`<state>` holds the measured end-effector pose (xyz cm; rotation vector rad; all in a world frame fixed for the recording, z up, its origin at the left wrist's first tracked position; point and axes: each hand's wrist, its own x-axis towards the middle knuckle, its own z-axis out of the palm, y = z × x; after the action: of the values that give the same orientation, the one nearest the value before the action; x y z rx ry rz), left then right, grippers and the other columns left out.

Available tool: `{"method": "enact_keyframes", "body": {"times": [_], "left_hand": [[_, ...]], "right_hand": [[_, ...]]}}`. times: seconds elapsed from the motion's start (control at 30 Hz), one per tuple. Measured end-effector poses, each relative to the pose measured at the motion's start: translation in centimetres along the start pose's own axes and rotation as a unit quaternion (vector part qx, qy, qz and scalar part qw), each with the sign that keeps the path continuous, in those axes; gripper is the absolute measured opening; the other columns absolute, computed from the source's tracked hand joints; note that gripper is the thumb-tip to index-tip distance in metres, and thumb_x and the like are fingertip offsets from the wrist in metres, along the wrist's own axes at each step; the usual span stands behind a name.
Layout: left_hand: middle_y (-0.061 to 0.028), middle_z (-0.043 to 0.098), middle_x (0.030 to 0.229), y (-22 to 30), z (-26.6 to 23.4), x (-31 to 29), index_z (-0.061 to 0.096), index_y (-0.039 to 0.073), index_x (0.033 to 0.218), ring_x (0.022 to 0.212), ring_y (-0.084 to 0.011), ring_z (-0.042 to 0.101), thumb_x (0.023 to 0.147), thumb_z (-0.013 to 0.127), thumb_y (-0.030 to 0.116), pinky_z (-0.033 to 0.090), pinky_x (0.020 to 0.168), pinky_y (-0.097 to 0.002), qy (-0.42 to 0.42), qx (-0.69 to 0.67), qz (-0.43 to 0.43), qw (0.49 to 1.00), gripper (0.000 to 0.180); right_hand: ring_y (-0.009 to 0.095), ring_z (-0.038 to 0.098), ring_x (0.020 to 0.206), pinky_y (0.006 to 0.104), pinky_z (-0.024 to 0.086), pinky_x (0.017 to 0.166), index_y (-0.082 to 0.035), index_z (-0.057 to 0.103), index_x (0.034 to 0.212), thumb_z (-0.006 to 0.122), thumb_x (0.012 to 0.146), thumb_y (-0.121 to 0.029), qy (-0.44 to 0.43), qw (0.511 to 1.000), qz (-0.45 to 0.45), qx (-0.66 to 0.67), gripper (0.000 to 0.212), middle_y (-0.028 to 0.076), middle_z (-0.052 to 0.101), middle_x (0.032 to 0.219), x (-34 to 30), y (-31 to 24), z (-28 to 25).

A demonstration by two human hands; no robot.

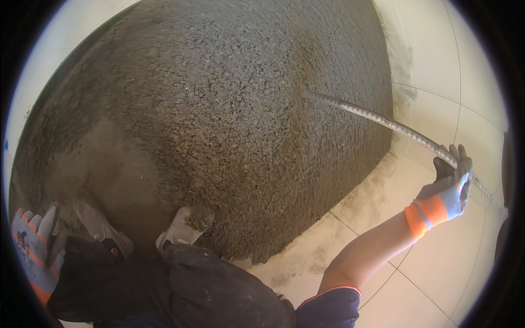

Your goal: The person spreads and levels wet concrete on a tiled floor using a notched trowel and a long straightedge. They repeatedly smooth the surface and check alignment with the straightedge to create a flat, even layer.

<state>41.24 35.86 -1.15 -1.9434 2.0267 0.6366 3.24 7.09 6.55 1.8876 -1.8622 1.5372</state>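
Note:
A metal measuring tape (383, 121) stretches across the right side, its free end over the grey mortar bed (235, 104). My right hand (444, 188), in a grey-and-orange work glove, is closed around the tape's blade beyond the mortar's right edge. Past the hand the blade runs on toward the right rim, where its end is hard to make out. At the lower left is my left hand (35, 246), in a matching glove, fingers stretched and holding nothing visible, beside my dark trousers.
My shoes (186, 225) stand on the near left part of the mortar, by a smoother dusty patch (117, 169). Large pale floor tiles (432, 268) border the bed at right, with spilled grey dust along its edge. Dark shapes at the right rim are unclear.

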Motion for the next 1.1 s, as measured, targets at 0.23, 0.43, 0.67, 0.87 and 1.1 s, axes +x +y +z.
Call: {"method": "enact_keyframes", "body": {"times": [0.23,0.43,0.67,0.87,1.1], "left_hand": [[-0.0100,0.045,0.073,0.3,-0.9,0.4,0.041,-0.003,0.111,0.073,-0.0271,0.046,0.060,0.060,-0.001,0.030,0.086,-0.0465,-0.030,-0.001,0.027,0.999,0.054],[-0.0105,0.045,0.073,0.3,-0.8,0.5,0.041,-0.003,0.109,0.072,-0.0282,0.045,0.060,0.060,0.000,0.032,0.084,-0.0463,0.007,0.039,0.072,0.997,0.053],[-0.0117,0.046,0.075,0.6,-0.7,0.6,0.043,-0.003,0.107,0.074,-0.0294,0.046,0.058,0.061,0.000,0.032,0.084,-0.0471,0.015,0.019,0.037,0.999,0.053],[-0.0121,0.046,0.074,0.9,-1.2,0.9,0.045,-0.004,0.106,0.075,-0.0296,0.046,0.058,0.061,0.001,0.032,0.084,-0.0464,0.001,0.022,0.031,0.999,0.051],[-0.0109,0.045,0.070,1.0,-1.6,1.2,0.045,-0.004,0.106,0.072,-0.0283,0.045,0.058,0.060,0.002,0.034,0.078,-0.0441,-0.018,0.017,0.026,0.999,0.050]], "right_hand": [[0.021,0.060,0.065,0.0251,0.047,0.056,0.007,0.057,0.090,0.051,0.077,-0.022,-0.016,0.999,0.024,0.017,0.031,0.017,0.059,0.083,0.2,-0.5,2.0],[0.020,0.060,0.065,0.0253,0.047,0.057,0.006,0.057,0.090,0.051,0.077,-0.023,-0.025,0.999,0.027,0.002,0.032,0.017,0.059,0.083,0.2,-0.2,2.2],[0.020,0.060,0.064,0.0249,0.047,0.055,0.006,0.056,0.090,0.051,0.077,-0.023,-0.034,0.999,0.026,0.014,0.033,0.017,0.060,0.082,0.1,0.2,2.3],[0.021,0.060,0.064,0.0245,0.047,0.054,0.007,0.056,0.090,0.052,0.077,-0.022,-0.035,0.999,0.024,0.027,0.032,0.017,0.059,0.083,0.2,0.3,2.2],[0.021,0.059,0.061,0.0244,0.047,0.053,0.007,0.056,0.089,0.053,0.076,-0.022,-0.026,0.999,0.037,0.022,0.032,0.016,0.060,0.081,0.1,0.3,2.3]]}}
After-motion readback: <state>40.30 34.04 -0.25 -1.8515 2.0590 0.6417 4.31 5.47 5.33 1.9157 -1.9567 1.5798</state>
